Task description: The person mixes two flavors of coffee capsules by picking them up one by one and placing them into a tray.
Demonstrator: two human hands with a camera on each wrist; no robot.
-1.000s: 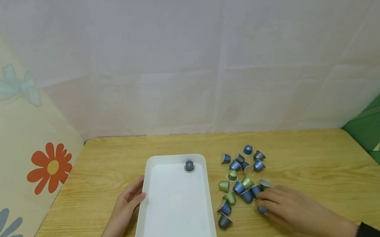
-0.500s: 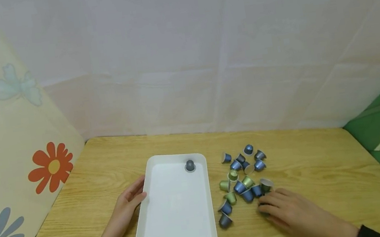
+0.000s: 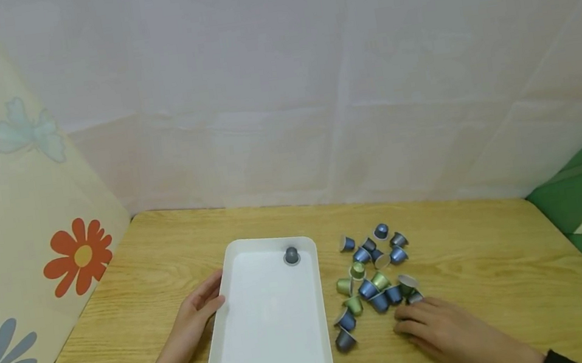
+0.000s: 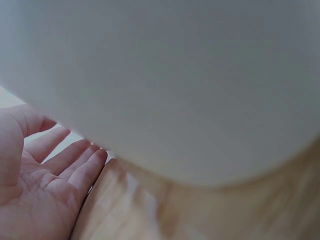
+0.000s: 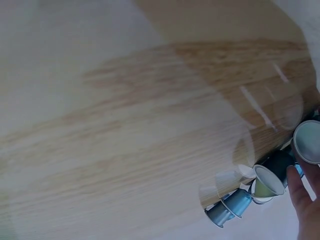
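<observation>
My left hand (image 3: 195, 317) is at the left side of a white tray (image 3: 266, 332), its thumb at the rim and its fingertips partly hidden behind the edge. In the left wrist view, its extended fingers (image 4: 82, 172) meet the tray's outer wall. One grey coffee capsule (image 3: 291, 255) stands in the tray's far right corner. My right hand (image 3: 437, 328) is low over the table with curled fingers. In the right wrist view, those fingers grip a coffee capsule (image 5: 308, 142), its silvery lid showing; the head view hides it. Another capsule (image 3: 414, 297) shows just beyond the knuckles.
Loose blue, green and dark grey capsules lie scattered right of the tray, among them a green one (image 3: 345, 286), a blue one (image 3: 378, 302) and a dark grey one (image 3: 345, 340). A pale cloth backdrop (image 3: 282, 115) hangs behind the wooden table (image 3: 475, 237).
My right hand has drawn slightly nearer, baring a capsule beyond its knuckles. The blue capsule seen at its fingertips a second ago is now out of sight. The left hand and tray stay put.
</observation>
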